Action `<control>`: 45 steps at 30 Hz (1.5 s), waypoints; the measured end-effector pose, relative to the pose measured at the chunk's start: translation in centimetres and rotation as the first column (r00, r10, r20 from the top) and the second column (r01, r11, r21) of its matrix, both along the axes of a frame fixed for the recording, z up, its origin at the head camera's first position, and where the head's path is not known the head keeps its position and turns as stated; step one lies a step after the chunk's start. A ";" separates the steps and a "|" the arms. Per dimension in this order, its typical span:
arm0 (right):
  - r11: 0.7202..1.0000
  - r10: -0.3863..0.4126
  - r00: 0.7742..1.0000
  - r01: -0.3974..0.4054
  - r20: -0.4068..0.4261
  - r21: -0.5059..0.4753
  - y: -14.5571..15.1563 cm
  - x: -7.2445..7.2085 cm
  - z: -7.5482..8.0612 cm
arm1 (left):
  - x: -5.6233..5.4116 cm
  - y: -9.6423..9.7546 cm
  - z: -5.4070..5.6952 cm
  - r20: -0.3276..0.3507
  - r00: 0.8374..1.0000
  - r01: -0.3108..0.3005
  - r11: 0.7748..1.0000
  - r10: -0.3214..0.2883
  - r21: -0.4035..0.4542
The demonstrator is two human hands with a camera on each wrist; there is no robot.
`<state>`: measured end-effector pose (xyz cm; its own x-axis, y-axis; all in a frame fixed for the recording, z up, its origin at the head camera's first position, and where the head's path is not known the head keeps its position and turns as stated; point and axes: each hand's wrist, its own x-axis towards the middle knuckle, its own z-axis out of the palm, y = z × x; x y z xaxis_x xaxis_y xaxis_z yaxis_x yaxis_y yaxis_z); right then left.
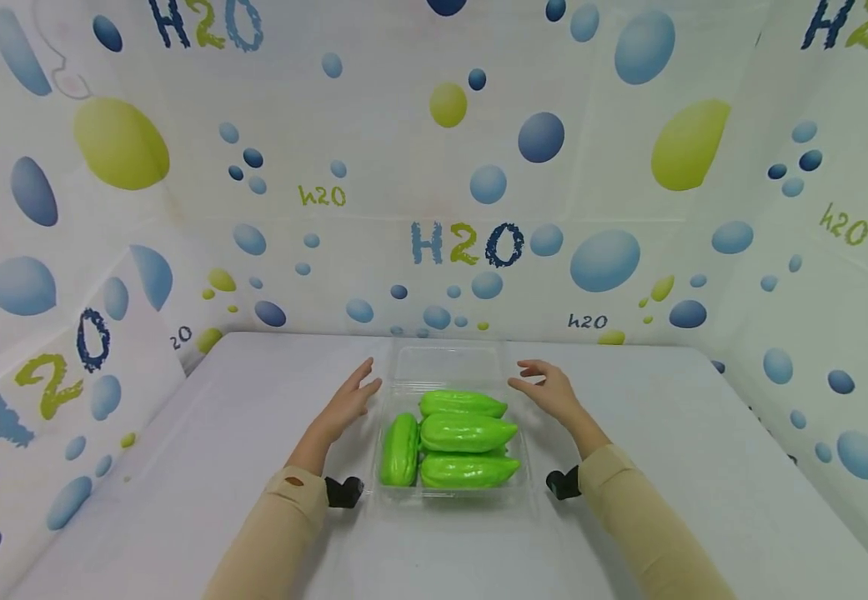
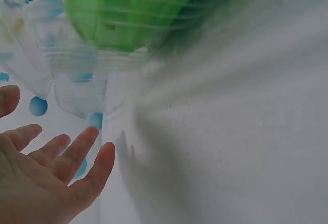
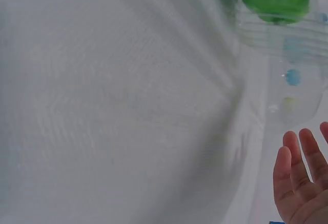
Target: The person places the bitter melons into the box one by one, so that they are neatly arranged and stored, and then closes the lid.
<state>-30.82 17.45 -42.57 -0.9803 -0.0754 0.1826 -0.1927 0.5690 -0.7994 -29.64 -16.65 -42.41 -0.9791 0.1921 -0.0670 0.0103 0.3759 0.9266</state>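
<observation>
A clear plastic clamshell box (image 1: 450, 492) sits on the table with its lid (image 1: 447, 363) folded back, away from me. Inside lie several shiny bright-green, ridged vegetables with pointed ends. One green vegetable (image 1: 400, 450) lies lengthwise on the left, while others, such as the front one (image 1: 469, 471), lie crosswise. My left hand (image 1: 343, 406) hovers left of the box near the lid hinge, fingers loosely spread. On the other side, my right hand (image 1: 554, 392) is held level with the lid, fingers relaxed. Both wrist views show the fingers holding nothing, apart from the box wall.
White cloth covers the table (image 1: 178, 467). Behind it and along both sides hangs a white curtain (image 1: 388, 142) printed with blue and green drops and H2O lettering. Black wrist cameras sit at both cuffs, the left camera (image 1: 343, 492) and the right camera (image 1: 563, 483) flanking the box.
</observation>
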 end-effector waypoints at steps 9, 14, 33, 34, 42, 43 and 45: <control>0.991 0.004 0.956 0.036 0.293 -0.131 -0.5 -0.8 -0.6 | -2.1 -0.6 -0.4 0.170 0.985 0.008 0.999 -0.015 0.044; 0.972 0.048 0.915 0.049 0.400 -0.229 -0.5 -1.2 -0.6 | -2.7 -0.6 -0.6 0.189 0.981 0.034 0.999 -0.037 0.020; 0.924 0.036 0.973 0.055 0.230 -0.378 -0.4 -1.5 -0.3 | -2.6 0.4 -0.2 -0.108 0.991 -0.064 0.991 0.077 0.119; 0.923 0.031 0.974 0.058 0.224 -0.380 -0.3 -1.5 -0.3 | -2.5 0.4 -0.2 -0.125 0.989 -0.067 0.992 0.081 0.110; 0.941 0.047 0.991 -0.003 0.123 -0.337 0.5 -1.0 -0.4 | -2.5 0.6 -0.4 -0.272 0.957 -0.094 0.995 0.102 0.042; 0.946 0.055 0.994 -0.020 0.099 -0.324 0.6 -0.9 -0.4 | -2.5 0.6 -0.5 -0.290 0.952 -0.100 0.995 0.104 0.028; 0.953 0.078 0.996 -0.063 0.039 -0.297 0.9 -0.7 -0.4 | -2.4 0.5 -0.5 -0.324 0.941 -0.104 0.995 0.100 0.004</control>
<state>-31.49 18.32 -42.96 -0.9828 -0.0952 0.1583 -0.1797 0.2928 -0.9391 -32.09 -16.15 -42.94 -0.9627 0.0916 0.2545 0.2696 0.4025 0.8748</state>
